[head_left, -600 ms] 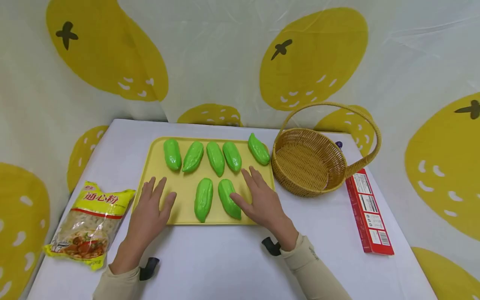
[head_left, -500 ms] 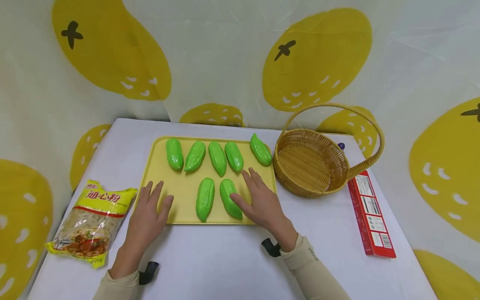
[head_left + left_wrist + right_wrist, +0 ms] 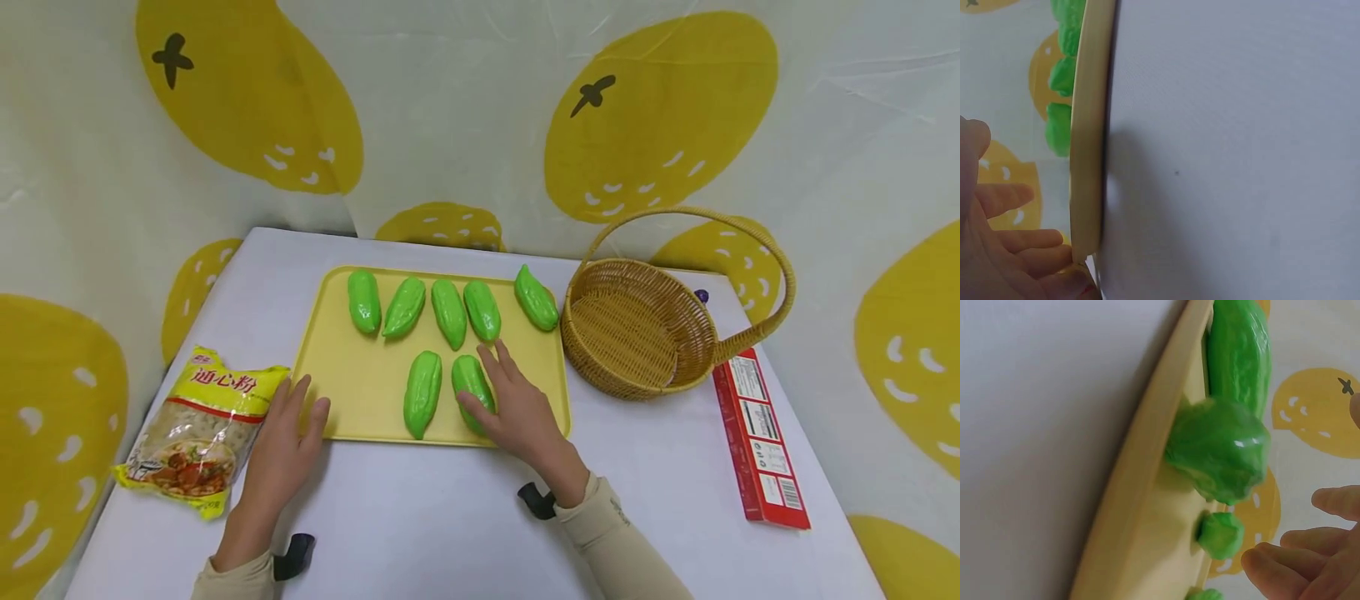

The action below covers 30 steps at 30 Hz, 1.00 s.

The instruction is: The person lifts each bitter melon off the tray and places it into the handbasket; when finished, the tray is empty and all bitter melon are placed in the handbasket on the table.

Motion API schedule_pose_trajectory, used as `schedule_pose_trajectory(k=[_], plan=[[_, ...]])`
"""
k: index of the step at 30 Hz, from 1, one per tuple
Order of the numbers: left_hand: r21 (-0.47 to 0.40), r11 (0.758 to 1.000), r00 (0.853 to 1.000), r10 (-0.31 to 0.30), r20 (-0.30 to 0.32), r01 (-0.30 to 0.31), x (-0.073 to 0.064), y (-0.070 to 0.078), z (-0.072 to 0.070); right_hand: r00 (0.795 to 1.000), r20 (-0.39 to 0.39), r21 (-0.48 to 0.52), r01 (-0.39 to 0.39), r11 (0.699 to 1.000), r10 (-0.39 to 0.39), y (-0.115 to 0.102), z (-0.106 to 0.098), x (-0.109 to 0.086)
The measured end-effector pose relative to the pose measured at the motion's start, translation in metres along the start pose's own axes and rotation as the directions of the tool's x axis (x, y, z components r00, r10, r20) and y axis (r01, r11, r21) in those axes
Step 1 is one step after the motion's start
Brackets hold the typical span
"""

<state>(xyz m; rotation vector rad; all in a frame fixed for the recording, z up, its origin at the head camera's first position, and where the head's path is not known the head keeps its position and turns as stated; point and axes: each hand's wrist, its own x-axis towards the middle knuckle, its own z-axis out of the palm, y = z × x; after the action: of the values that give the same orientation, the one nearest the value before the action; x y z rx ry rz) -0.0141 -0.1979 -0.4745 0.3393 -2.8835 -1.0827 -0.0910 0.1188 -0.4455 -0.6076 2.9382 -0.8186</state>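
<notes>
Several glossy green ridged vegetables lie on a yellow tray (image 3: 360, 392), most of them in a back row and two nearer the front. My right hand (image 3: 525, 417) hovers over the tray's front right with fingers spread. Its thumb overlaps the front right green vegetable (image 3: 467, 375), which appears large in the right wrist view (image 3: 1222, 450). The other front vegetable (image 3: 423, 394) lies just left of it. My left hand (image 3: 283, 458) is at the tray's front left corner, fingers extended and holding nothing, beside a yellow pasta bag (image 3: 191, 433). In the left wrist view its fingers are right by the tray rim (image 3: 1090, 156).
A wicker basket (image 3: 622, 325) with a tall handle stands against the tray's right side. Right of it lies a red box (image 3: 761, 442), and a small purple object (image 3: 701, 296) sits behind the basket. A fruit-print cloth (image 3: 465, 108) hangs at the back.
The head view has turned slightly left. My left hand has moved left, away from the tray's middle and up to the pasta bag. My right hand has shifted slightly left over the front right vegetable.
</notes>
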Motion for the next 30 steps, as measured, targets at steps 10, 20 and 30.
schedule_pose_trajectory(k=[10,20,30], plan=[[-0.065,0.998,0.999,-0.001,-0.052,-0.002,-0.003,-0.007,0.004,1.000,0.016,0.034,-0.017,0.999,0.016,-0.001,0.012,-0.003],[-0.081,0.996,0.996,-0.041,-0.078,0.035,-0.004,-0.009,0.005,0.999,0.043,0.050,-0.028,0.998,0.026,0.000,0.021,-0.002],[-0.077,0.997,0.991,-0.030,-0.129,0.020,-0.002,-0.012,0.007,0.998,0.063,0.035,-0.024,0.999,0.022,0.002,0.031,-0.001]])
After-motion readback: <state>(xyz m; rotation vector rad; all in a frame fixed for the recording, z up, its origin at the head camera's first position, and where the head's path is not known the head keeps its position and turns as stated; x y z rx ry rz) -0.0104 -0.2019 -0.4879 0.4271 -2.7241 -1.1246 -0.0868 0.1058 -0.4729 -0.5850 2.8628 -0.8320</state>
